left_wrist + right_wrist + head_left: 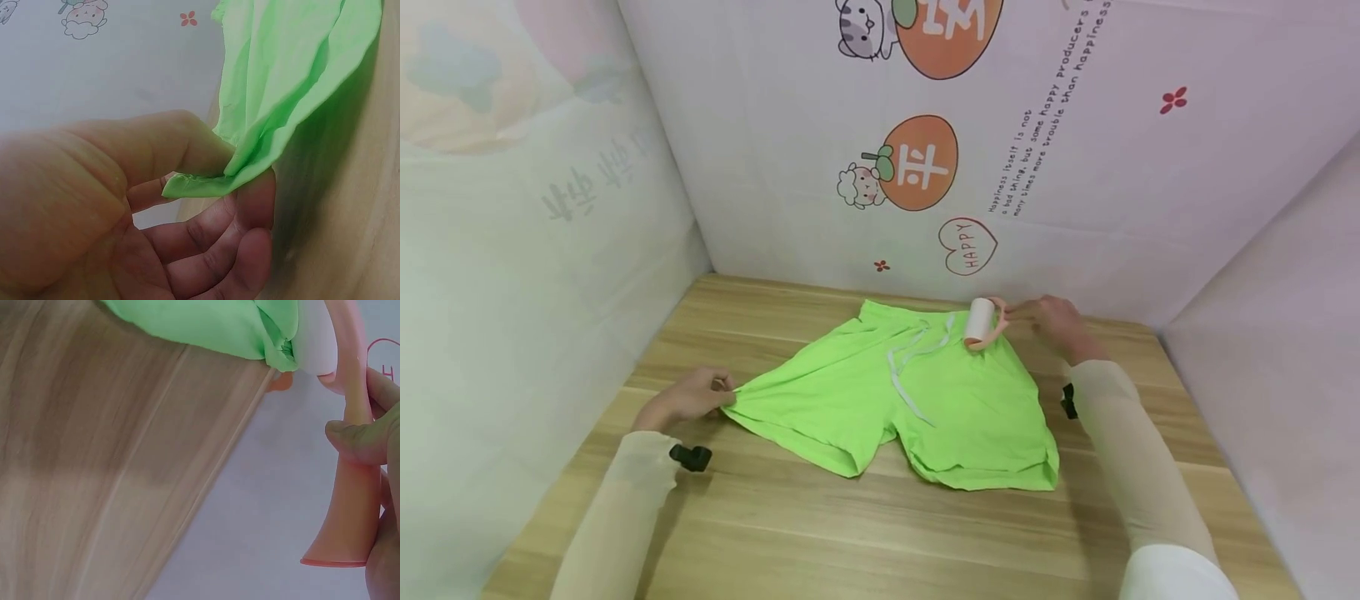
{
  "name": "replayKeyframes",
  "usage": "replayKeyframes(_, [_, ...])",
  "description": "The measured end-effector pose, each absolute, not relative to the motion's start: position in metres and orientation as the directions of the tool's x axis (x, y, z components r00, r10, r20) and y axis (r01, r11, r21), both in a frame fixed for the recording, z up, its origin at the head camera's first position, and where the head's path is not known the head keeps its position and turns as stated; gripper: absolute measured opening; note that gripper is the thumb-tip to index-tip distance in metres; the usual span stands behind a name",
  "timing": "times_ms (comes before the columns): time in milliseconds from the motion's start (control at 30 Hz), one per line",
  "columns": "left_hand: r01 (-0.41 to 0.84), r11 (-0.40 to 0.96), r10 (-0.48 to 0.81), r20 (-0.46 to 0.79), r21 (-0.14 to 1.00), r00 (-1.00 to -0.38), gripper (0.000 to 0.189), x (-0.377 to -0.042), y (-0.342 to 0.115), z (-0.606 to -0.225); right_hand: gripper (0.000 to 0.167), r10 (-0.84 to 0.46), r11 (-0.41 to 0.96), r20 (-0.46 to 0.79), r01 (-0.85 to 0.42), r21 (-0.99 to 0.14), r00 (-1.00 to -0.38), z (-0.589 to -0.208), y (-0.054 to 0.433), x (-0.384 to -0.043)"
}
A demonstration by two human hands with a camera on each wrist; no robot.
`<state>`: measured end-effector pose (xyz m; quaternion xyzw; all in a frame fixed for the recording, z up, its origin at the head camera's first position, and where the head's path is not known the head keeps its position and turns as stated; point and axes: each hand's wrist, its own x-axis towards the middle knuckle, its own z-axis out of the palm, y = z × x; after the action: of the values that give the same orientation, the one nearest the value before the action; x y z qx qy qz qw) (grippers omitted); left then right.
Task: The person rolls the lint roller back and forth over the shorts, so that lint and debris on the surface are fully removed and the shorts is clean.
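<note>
Bright green shorts (820, 379) with a white drawstring (910, 392) lie spread on the wooden table. My left hand (696, 393) pinches the outer corner of the left leg hem between thumb and fingers; in the left wrist view the folded hem (206, 184) sits in that pinch. With my right hand (1056, 323) I grip the pinkish-orange handle (356, 494) of a lint roller (979, 321). Its white roll lies over the waistband near the right end, and the handle's flared end shows in the right wrist view.
A wooden table (805, 542) carries the shorts, its back edge meeting a white printed cloth wall (790, 167). More cloth walls stand on the left (550, 275) and right (1262, 317). A black wrist mount (691, 457) sits on the left sleeve.
</note>
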<state>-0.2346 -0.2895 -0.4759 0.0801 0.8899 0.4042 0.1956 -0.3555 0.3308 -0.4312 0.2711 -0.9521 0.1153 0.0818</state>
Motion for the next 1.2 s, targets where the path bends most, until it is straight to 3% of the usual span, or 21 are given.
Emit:
replayKeyframes(600, [-0.044, 0.657, 0.286, -0.302, 0.753, -0.909, 0.012, -0.236, -0.277, -0.478, 0.042, -0.388, 0.845, 0.099, -0.397, -0.358, -0.916, -0.427, 0.377, -0.331])
replayKeyframes(767, [-0.052, 0.656, 0.283, -0.309, 0.753, -0.908, 0.014, -0.234, -0.276, -0.476, 0.045, -0.420, 0.857, 0.119, -0.437, -0.272, -0.900, -0.425, 0.399, -0.324])
replayKeyframes(1000, [-0.048, 0.663, 0.290, -0.316, 0.747, -0.903, 0.014, -0.233, -0.272, -0.475, 0.055, -0.319, 0.948, -0.030, -0.318, -0.031, -0.947, -0.398, 0.422, -0.308])
replayKeyframes(1200, [-0.016, 0.671, 0.330, -0.318, 0.741, -0.889, 0.014, -0.233, -0.265, -0.474, 0.048, -0.349, 0.937, -0.011, -0.349, -0.005, -0.937, -0.372, 0.416, -0.300])
